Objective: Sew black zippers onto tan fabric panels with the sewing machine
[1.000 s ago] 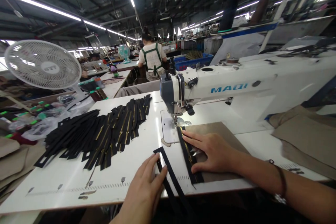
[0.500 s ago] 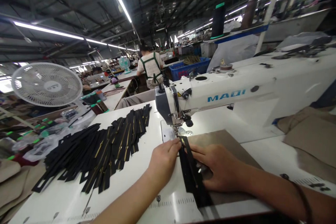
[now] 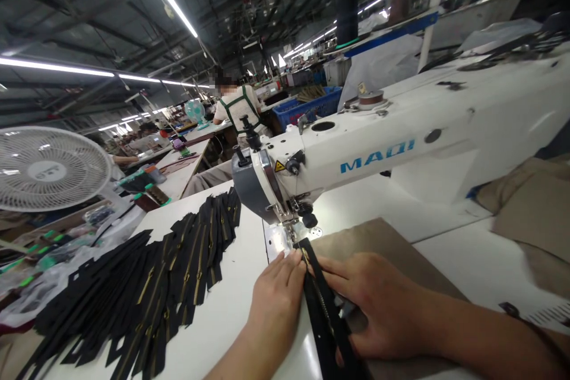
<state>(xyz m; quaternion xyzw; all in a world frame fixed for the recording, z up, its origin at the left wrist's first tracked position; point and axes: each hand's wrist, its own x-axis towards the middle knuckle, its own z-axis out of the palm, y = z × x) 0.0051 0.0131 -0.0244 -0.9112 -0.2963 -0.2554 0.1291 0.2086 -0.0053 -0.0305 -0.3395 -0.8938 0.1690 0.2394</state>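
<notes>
A black zipper point(image 3: 321, 300) with metal teeth lies at lower centre of the frame, running from just below the presser foot point(image 3: 292, 233) down toward the bottom edge, over the left side of a brown panel point(image 3: 376, 240). The left hand point(image 3: 276, 294) lies palm down to its left, fingers together and fingertips touching the zipper's left edge near its top; its thumb is hidden, so whether it pinches cannot be told. The right hand point(image 3: 378, 297) rests on the panel, open, thumb spread from fingers that reach the zipper's right edge. Above them a white sewing machine point(image 3: 383, 157) lettered in blue spans from centre to the right edge. On the white table point(image 3: 236, 297), a pile of zippers point(image 3: 191, 261) fans out across the lower left, well apart from the hands. Brown pieces point(image 3: 534, 202) lie at the right edge. A white fan point(image 3: 48, 171) stands at the left edge; at upper centre a co-worker point(image 3: 240, 105) in green straps is near a blue basket point(image 3: 307, 108). A black spool point(image 3: 347, 15) stands at upper right.
</notes>
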